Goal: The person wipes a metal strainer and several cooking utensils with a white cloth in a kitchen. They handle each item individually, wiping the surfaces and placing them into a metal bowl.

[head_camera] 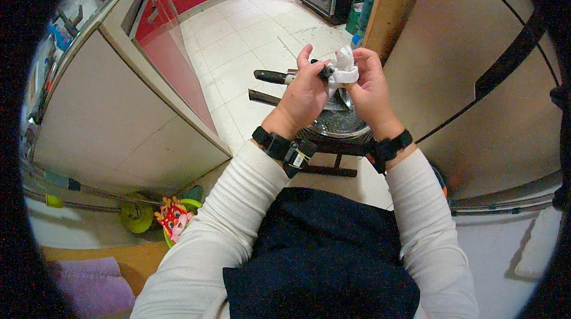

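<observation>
Both hands are raised before me, over a round metal-rimmed vessel point(341, 125) on a dark stand. My left hand point(305, 89) grips a black handle point(325, 71), its thumb lifted. My right hand point(370, 82) pinches a bunched white cloth point(345, 69) that wraps around the handle's end. A shiny metal utensil head point(344, 98) shows below the cloth; whether it joins that handle I cannot tell. Two more handles stick out to the left beyond my left hand: a rounded black one point(270, 76) and a flat dark one point(263, 96).
A pale partition panel point(129, 109) rises at left, and a refrigerator-like metal cabinet point(464, 64) at right. A wooden board point(386, 20) leans beside it. The dark stand point(341, 158) is close to my legs. A red cartoon-faced item point(174, 218) sits at lower left.
</observation>
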`<state>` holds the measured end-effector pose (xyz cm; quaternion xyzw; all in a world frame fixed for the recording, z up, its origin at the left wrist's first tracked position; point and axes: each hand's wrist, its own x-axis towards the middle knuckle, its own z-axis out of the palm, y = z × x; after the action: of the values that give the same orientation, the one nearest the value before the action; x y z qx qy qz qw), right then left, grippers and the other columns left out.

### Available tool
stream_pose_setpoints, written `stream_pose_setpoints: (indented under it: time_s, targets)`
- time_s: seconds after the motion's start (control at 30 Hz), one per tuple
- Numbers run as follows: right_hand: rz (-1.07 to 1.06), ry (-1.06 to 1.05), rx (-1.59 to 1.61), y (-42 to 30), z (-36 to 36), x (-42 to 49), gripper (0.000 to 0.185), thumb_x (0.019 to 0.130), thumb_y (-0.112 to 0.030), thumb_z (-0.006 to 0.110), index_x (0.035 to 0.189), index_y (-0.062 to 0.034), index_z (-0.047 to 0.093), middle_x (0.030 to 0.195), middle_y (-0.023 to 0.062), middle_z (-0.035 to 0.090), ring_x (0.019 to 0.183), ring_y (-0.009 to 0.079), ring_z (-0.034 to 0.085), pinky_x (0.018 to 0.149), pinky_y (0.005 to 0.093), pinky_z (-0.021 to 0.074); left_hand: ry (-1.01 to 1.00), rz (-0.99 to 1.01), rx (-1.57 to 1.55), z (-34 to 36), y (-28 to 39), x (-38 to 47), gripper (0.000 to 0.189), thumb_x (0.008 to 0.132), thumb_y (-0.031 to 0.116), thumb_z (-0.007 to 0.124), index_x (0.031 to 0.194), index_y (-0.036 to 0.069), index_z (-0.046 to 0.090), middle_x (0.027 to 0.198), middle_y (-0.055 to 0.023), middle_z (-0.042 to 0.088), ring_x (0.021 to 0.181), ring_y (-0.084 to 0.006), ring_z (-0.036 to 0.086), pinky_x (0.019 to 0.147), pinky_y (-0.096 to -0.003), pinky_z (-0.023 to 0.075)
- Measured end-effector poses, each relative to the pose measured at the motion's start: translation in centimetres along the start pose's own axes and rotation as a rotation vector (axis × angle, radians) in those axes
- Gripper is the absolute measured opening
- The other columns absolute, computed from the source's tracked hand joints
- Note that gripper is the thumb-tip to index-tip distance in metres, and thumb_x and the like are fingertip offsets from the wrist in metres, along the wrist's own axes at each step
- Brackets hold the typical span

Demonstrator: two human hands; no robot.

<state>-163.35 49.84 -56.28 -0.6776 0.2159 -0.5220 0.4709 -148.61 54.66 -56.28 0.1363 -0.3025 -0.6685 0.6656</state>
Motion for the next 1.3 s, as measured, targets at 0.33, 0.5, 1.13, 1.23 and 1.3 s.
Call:
stream_pose_setpoints:
  time_s: [0.33, 0.5, 1.13, 1.23, 1.3]
  targets:
    - [-0.139, 0.119, -0.167, -0.5, 0.2, 0.4, 0.03, 0.092, 0.001, 0.063, 0.121, -0.0017, 0.053, 0.125, 0.0085, 0.06, 0.111, 0.017, 0.06, 0.096, 0.0299, 0.0489, -0.017, 0.219, 0.452, -1.3, -1.7, 0.8, 0.059, 0.1, 0.018, 0.05, 0.151, 0.014, 0.022, 0.134, -0.0148, 0.05, 0.123, -0.0255, 0.049, 0.108, -0.0401, 0.0362]
    - [0.105, 0.178, 0.069, -0.7, -0.1, 0.7, 0.027, 0.096, -0.002, 0.054, 0.123, 0.0003, 0.052, 0.116, 0.0089, 0.063, 0.107, 0.0161, 0.061, 0.092, 0.0283, 0.0503, 0.092, 0.179, 0.701, -1.2, -1.9, 0.9, 0.051, 0.1, 0.01, 0.054, 0.144, -0.002, 0.032, 0.137, -0.0238, 0.049, 0.129, -0.022, 0.047, 0.106, -0.0328, 0.04]
    - [0.287, 0.223, -0.182, 1.8, -2.4, 0.0, 0.02, 0.095, -0.02, 0.061, 0.105, -0.0036, 0.064, 0.088, 0.0047, 0.066, 0.078, 0.0129, 0.06, 0.069, 0.028, 0.049, 0.196, 0.257, 0.922, -1.4, 0.8, 1.3, 0.023, 0.104, 0.009, 0.044, 0.125, 0.002, 0.039, 0.122, -0.0173, 0.065, 0.107, -0.0217, 0.065, 0.088, -0.0327, 0.0554]
    - [0.329, 0.158, -0.323, 1.1, -2.5, -0.1, 0.021, 0.097, -0.019, 0.06, 0.108, -0.0021, 0.065, 0.094, 0.0038, 0.066, 0.079, 0.0111, 0.061, 0.068, 0.0261, 0.05, 0.154, 0.266, 0.986, -1.4, 1.2, 0.9, 0.023, 0.104, 0.01, 0.043, 0.126, 0.002, 0.039, 0.12, -0.0173, 0.066, 0.107, -0.022, 0.065, 0.088, -0.033, 0.0555]
    - [0.342, 0.138, -0.361, 1.1, -2.9, -0.4, 0.023, 0.098, -0.019, 0.059, 0.111, -0.0011, 0.064, 0.098, 0.004, 0.067, 0.081, 0.0106, 0.061, 0.069, 0.0253, 0.0506, 0.193, 0.273, 0.974, -1.5, 1.4, 0.7, 0.023, 0.104, 0.01, 0.042, 0.127, 0.004, 0.038, 0.119, -0.016, 0.066, 0.106, -0.0213, 0.065, 0.087, -0.033, 0.0554]
